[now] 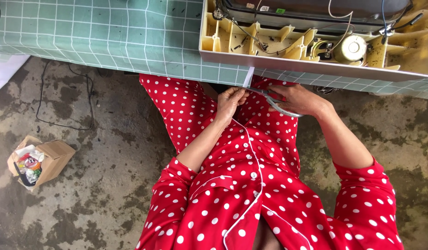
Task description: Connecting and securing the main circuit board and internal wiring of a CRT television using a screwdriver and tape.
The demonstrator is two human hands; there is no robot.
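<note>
Left hand [231, 100] pinches a white strip [248, 77] at the table edge [177, 74]; right hand [298, 99] grips scissors [275, 100].

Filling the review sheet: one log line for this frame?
left hand: pinches white strip | right hand: holds scissors at strip | above: opened appliance on checked tablecloth

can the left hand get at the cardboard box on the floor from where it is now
Probably not without leaning: the left hand is up at the white strip, and the cardboard box sits well off on the floor.
</note>
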